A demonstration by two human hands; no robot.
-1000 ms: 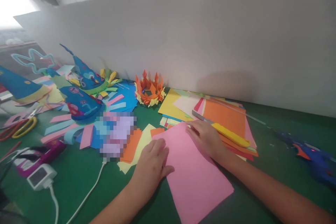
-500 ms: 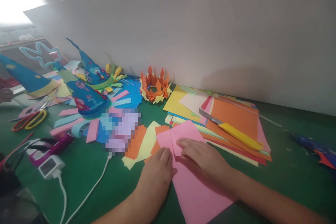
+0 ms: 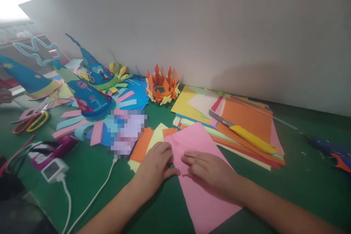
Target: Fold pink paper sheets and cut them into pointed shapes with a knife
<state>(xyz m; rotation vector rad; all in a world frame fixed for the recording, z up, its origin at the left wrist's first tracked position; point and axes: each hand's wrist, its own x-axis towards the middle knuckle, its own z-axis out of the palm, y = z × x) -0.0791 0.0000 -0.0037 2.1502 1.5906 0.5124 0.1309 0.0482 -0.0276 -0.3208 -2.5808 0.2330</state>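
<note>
Both flat on paper (image 3: pixel 196 139), left hand (image 3: pixel 157 161) and right hand (image 3: pixel 210 170) nearly touching, gripping nothing, closer than a sec ago, probably creasing a fold

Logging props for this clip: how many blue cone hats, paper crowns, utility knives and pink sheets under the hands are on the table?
Blue cone hats: 3
Orange paper crown: 1
Yellow utility knife: 1
Pink paper sheet under left hand and right hand: 1
Total: 6

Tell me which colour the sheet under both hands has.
The sheet is pink; the head view shows it best.
</note>
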